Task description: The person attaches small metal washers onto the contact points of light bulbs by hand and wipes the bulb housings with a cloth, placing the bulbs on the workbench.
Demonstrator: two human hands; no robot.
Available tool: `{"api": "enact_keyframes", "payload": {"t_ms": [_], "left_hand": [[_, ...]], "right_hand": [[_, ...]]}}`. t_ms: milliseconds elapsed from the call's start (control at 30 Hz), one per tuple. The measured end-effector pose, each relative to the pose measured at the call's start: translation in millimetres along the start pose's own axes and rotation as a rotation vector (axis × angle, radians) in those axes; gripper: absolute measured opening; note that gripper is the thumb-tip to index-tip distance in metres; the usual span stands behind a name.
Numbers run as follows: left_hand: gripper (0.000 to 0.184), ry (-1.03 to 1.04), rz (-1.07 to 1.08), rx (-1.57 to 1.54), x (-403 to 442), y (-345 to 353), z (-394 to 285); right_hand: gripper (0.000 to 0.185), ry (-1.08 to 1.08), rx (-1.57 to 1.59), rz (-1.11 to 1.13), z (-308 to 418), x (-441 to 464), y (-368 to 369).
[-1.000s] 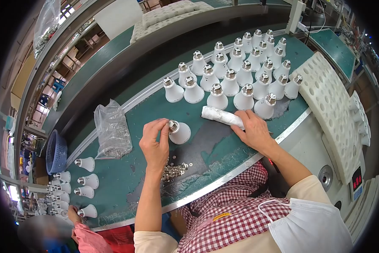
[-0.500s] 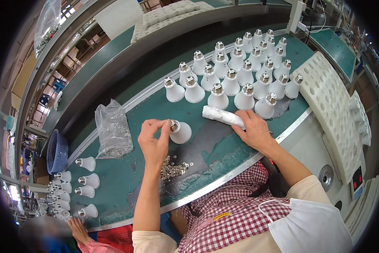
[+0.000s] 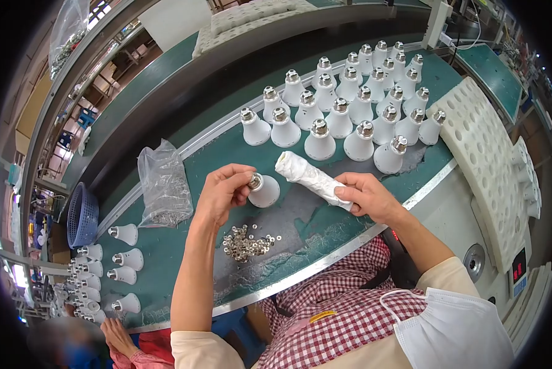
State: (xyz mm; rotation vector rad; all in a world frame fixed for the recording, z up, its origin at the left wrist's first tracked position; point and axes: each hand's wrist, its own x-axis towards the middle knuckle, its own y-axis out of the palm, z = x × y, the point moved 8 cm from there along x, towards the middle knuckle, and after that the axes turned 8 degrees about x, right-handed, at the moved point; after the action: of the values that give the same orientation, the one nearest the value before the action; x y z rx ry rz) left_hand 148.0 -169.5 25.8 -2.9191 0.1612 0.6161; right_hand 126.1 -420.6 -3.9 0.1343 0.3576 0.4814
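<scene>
Pinched the metal cap (image 3: 255, 181) of a white bulb (image 3: 266, 194) in the left hand (image 3: 225, 189), grip clamped between thumb and fingertips at the narrowest part, likely for steadiness. Stood that bulb wide end down on the table (image 3: 220, 150), using its broadest side as a base. Could not make out, behind the fingers, any small piece at the tip of the cap. Clasped the near end of a wrapped roll (image 3: 310, 176) in the right hand (image 3: 368, 195), grip clamped around it with the thumb on top, probably to leave the far end free; angled that end toward the bulb, near but apart. Had small metal pieces (image 3: 246, 245) heaped between the bulb and the table's near edge, seemingly for easy reach. Massed other bulbs (image 3: 320, 146) upright beyond the roll, caps up, presumably away from the working spot.
</scene>
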Motion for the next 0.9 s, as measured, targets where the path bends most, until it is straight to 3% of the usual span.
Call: {"api": "enact_keyframes", "payload": {"t_ms": [67,167,233,267,333,367,433,467,533,700,767,900], "left_hand": [[0.021,-0.008,-0.014,0.076,-0.4,0.4,-2.2],[0.027,0.097,-0.049,0.055,-4.2,1.0,3.5],[0.030,0.164,-0.061,0.036,-11.6,2.1,9.2],[0.034,0.221,-0.071,0.016,-14.7,2.0,11.5],[0.041,0.249,-0.073,0.057,-13.9,1.9,22.2],[0.043,0.273,-0.091,0.062,-14.4,2.4,23.1],[0.047,0.275,-0.138,0.066,-16.3,4.1,21.3],[0.047,0.274,-0.139,0.065,-15.5,4.9,22.0],[0.046,0.256,-0.173,0.095,-13.6,2.4,24.2],[0.043,0.276,-0.159,0.082,-13.2,4.1,24.2],[0.040,0.276,-0.162,0.055,-14.3,5.0,24.4],[0.037,0.271,-0.179,0.113,-23.2,-2.4,18.9]], "right_hand": [[0.033,0.014,0.110,0.049,3.1,1.5,8.1],[0.036,-0.170,-0.063,-0.011,27.8,3.4,16.7],[0.039,-0.492,-0.364,-0.046,53.7,-1.5,27.2],[0.039,-0.488,-0.364,-0.048,58.5,-2.5,32.3],[0.046,-0.741,-0.570,-0.116,93.7,-17.9,50.7],[0.046,-0.742,-0.574,-0.110,94.7,-14.9,55.6],[0.045,-0.990,-0.630,-0.143,106.8,-24.3,66.4],[0.045,-0.989,-0.630,-0.141,104.0,-22.2,66.6],[0.040,-0.751,-1.040,-0.182,84.8,-4.7,69.5],[0.042,-0.802,-0.887,-0.137,101.6,-14.5,70.1],[0.042,-0.970,-0.792,-0.157,116.3,-27.2,79.0],[0.038,-0.758,-1.090,-0.188,99.1,-15.7,75.3]]}}
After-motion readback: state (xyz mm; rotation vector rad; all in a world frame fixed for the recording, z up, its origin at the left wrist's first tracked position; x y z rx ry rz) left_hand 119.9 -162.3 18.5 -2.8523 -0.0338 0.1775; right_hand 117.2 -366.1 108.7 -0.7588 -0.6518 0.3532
